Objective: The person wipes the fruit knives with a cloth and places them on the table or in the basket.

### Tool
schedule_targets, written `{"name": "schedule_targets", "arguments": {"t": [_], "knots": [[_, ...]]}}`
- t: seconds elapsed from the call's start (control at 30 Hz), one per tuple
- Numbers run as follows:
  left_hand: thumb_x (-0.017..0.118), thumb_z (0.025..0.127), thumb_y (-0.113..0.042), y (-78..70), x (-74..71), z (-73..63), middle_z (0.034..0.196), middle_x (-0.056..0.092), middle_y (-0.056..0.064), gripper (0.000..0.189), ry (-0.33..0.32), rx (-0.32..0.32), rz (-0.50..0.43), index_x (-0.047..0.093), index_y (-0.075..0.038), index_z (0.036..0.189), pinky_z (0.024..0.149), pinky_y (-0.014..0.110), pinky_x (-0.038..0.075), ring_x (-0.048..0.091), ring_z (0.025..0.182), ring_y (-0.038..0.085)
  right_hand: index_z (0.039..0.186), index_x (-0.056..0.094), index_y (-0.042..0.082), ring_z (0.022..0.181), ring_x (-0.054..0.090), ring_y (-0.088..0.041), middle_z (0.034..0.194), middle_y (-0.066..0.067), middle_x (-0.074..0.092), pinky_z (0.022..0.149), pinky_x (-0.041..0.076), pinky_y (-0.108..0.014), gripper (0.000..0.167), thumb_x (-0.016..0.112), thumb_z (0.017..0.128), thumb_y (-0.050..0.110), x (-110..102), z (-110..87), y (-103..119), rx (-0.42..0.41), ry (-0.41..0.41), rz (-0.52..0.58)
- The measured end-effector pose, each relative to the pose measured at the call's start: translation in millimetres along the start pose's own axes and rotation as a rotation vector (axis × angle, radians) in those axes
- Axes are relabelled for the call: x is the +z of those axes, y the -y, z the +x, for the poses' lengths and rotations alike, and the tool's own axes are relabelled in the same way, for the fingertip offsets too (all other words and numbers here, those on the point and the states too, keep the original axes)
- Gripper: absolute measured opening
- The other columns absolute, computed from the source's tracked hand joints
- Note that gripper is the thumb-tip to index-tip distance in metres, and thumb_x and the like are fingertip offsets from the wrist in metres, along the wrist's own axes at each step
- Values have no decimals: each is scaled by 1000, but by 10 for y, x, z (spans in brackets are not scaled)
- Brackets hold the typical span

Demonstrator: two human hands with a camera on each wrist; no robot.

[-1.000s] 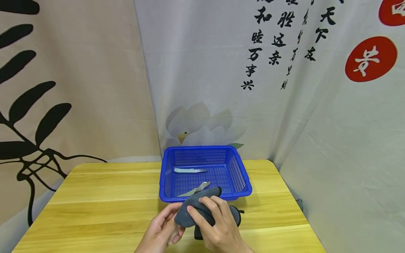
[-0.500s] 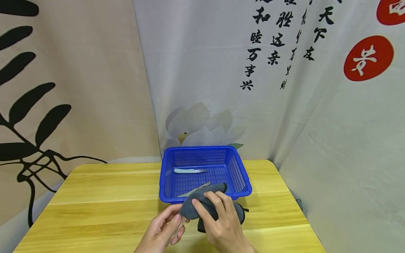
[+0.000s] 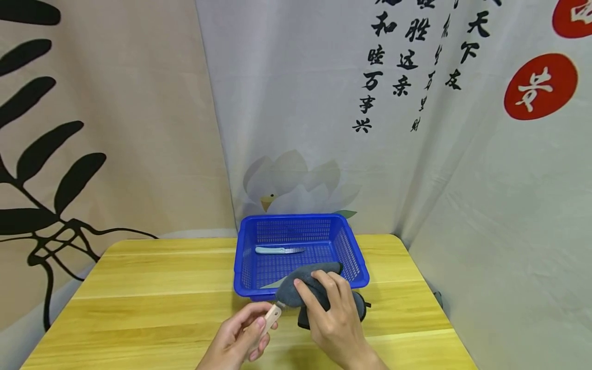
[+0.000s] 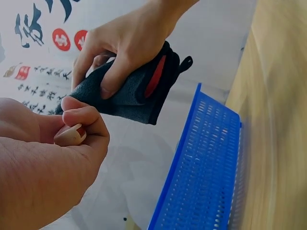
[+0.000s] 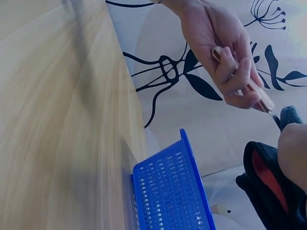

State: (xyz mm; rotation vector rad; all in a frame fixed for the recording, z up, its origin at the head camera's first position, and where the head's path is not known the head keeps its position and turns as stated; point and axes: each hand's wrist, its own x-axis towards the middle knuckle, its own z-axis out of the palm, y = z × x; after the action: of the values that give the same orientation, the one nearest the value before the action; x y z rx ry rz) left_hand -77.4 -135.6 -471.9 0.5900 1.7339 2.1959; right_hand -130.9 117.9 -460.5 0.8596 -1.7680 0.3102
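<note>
My left hand (image 3: 238,334) grips a tool by its pale wooden handle (image 3: 272,318), just in front of the basket. A bit of metal neck shows above the handle; beyond that the tool is hidden under a folded dark grey cloth (image 3: 292,290). The cloth has black edging and a small loop. My right hand (image 3: 335,321) holds it bunched around the tool's metal end, fingers on top. In the left wrist view the handle's butt end (image 4: 71,135) pokes out of the left fist, and a red patch shows on the cloth (image 4: 124,103).
A blue plastic basket (image 3: 240,257) stands at the back of the wooden table (image 3: 176,298). Inside lie a knife with a light blue handle (image 3: 270,251) and a pale pointed item (image 3: 274,283), partly covered by the cloth. A printed curtain (image 3: 296,103) hangs behind.
My right hand and the cloth have slid up and right, away from the left hand. The wooden handle and metal neck have come into view. My left hand has hardly moved.
</note>
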Motion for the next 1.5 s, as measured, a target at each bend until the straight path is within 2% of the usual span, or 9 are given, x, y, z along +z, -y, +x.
{"name": "schedule_targets", "arguments": {"t": [0.1, 0.23, 0.4, 0.67, 0.87, 0.97, 1.17, 1.33, 1.5], "knots": [[43, 124, -15, 16, -6, -2, 121, 73, -5, 44, 13, 20, -9, 46, 15, 155, 65, 18, 49, 58, 81, 1, 131, 82, 11, 109, 64, -40, 124, -24, 72, 91, 54, -49, 35, 51, 115, 14, -8, -3, -33, 13, 3, -7], [40, 123, -10, 37, -10, 0, 120, 73, -6, 41, 39, 73, -2, 45, 19, 153, 57, 28, 42, 58, 80, 0, 130, 82, 10, 108, 64, -41, 123, -24, 72, 91, 55, -49, 34, 52, 115, 14, -11, -5, -77, 30, -3, -11], [39, 123, -8, 49, -15, -2, 120, 73, -5, 39, 54, 108, 0, 46, 18, 151, 54, 37, 39, 57, 80, -1, 131, 82, 9, 108, 64, -41, 124, -25, 71, 90, 58, -52, 36, 50, 115, 14, -11, -23, -143, 59, -3, -18], [39, 122, -5, 78, -32, -21, 119, 74, -7, 35, 34, 137, 31, 51, 15, 148, 56, 23, 46, 58, 79, -2, 129, 82, 7, 105, 65, -43, 125, -28, 71, 88, 60, -55, 34, 52, 116, 15, -35, -52, -251, 97, -21, -30], [43, 123, -13, 69, -44, -42, 121, 73, -7, 37, -70, 81, 7, 52, 10, 151, 64, 15, 50, 60, 81, 0, 128, 82, 6, 105, 65, -41, 125, -28, 70, 87, 59, -53, 34, 51, 118, 16, -86, -43, -223, 129, -45, 1], [44, 123, -15, 56, -35, -27, 120, 73, -6, 38, -110, 66, 6, 51, 10, 151, 65, 15, 50, 60, 82, 0, 127, 82, 4, 105, 65, -41, 123, -28, 70, 90, 57, -51, 33, 53, 117, 15, -97, -14, -153, 107, -67, 43], [46, 123, -16, 13, 13, 23, 120, 72, -2, 40, -125, 55, 13, 50, 11, 152, 64, 15, 50, 60, 81, 2, 121, 82, 1, 100, 66, -40, 115, -28, 71, 88, 56, -48, 31, 54, 114, 10, -77, 86, -1, 12, -122, 121], [47, 123, -19, -1, 39, 55, 116, 70, -1, 41, -114, 6, -26, 49, 6, 154, 65, 17, 49, 59, 81, 3, 119, 82, 1, 99, 67, -37, 113, -27, 72, 82, 58, -45, 29, 55, 113, 10, -39, 99, 112, -52, -130, 150], [46, 123, -18, 6, 46, 63, 111, 70, -6, 35, -67, 28, -66, 53, -2, 154, 66, 19, 48, 59, 81, 4, 121, 83, 6, 100, 67, -35, 115, -25, 73, 82, 59, -42, 29, 55, 112, 11, 9, 65, 221, -89, -89, 145]]}}
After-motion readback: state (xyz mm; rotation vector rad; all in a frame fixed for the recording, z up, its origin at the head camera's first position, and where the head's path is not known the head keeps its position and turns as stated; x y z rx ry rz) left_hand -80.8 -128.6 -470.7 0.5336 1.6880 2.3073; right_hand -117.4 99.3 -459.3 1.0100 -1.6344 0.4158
